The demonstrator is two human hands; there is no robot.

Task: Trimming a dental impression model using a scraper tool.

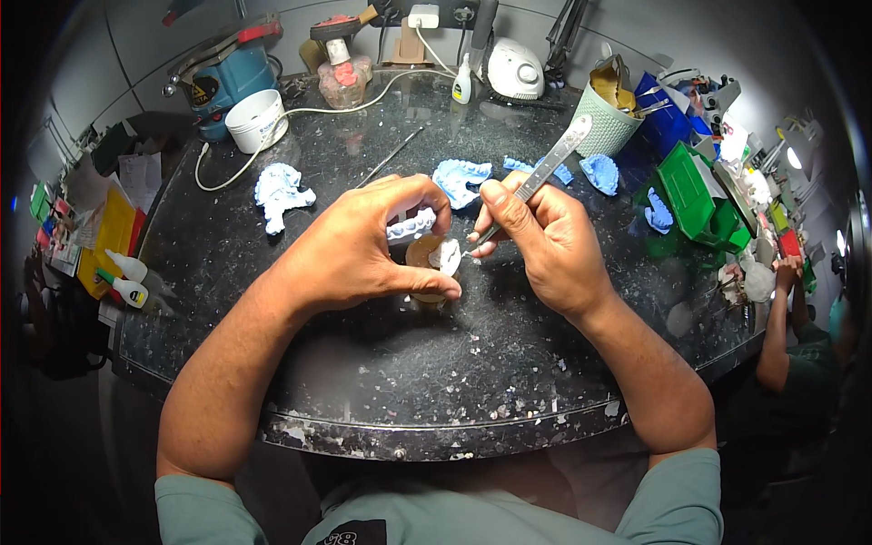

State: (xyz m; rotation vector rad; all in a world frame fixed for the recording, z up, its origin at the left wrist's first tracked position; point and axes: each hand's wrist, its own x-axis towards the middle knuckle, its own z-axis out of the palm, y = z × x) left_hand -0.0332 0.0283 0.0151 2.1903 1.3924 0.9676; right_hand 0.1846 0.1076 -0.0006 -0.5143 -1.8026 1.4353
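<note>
My left hand [381, 250] curls its fingers and thumb round a pale dental cast piece [411, 224] with a row of teeth, beside a small white piece [448, 257] and a tan round object [425, 301] partly hidden by the thumb. My right hand [545, 245] grips a long flat metal instrument [551, 155] between thumb and fingers. The instrument's thin lower end is close to the white piece; whether it touches cannot be made out. Just beyond my hands lie blue dental impressions [451, 177], with a thin metal rod [400, 142] to their left.
More impressions [282, 191] lie on the speckled black worktop [436, 363]. At the back stand a white tub [245, 124], white device [513, 71] and mint bin [604, 118], with a white cable. Green trays [690, 195] sit right. At far right is another person's arm [774, 350].
</note>
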